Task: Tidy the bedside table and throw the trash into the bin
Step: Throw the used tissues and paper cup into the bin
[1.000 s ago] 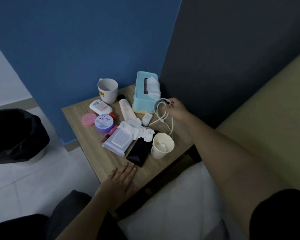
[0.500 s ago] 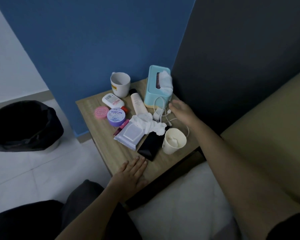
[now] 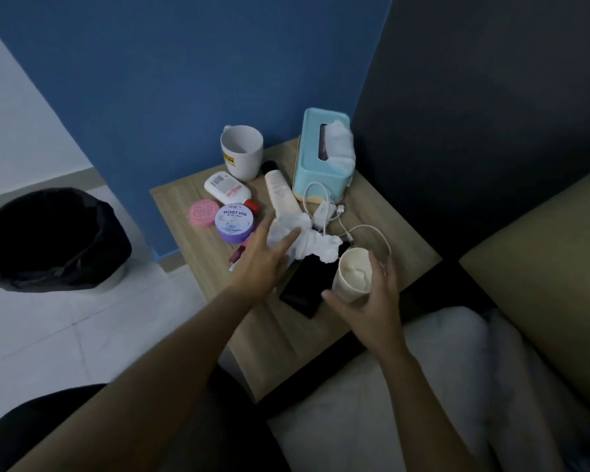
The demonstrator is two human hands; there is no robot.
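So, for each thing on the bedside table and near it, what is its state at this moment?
Left hand: open, fingers spread over the crumpled tissue.
Right hand: closing around the paper cup, grip not clearly closed.
Paper cup: upright, tissue inside.
Mug: upright, looks empty.
Tissue box: tissue sticking out.
Cream jar: lid on.
Phone: screen dark.
Bin: open, black liner.

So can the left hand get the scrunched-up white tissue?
Probably yes. The left hand is open, its fingers already spread over the crumpled tissue, with nothing covering it. The right hand is busy at the paper cup beside it.
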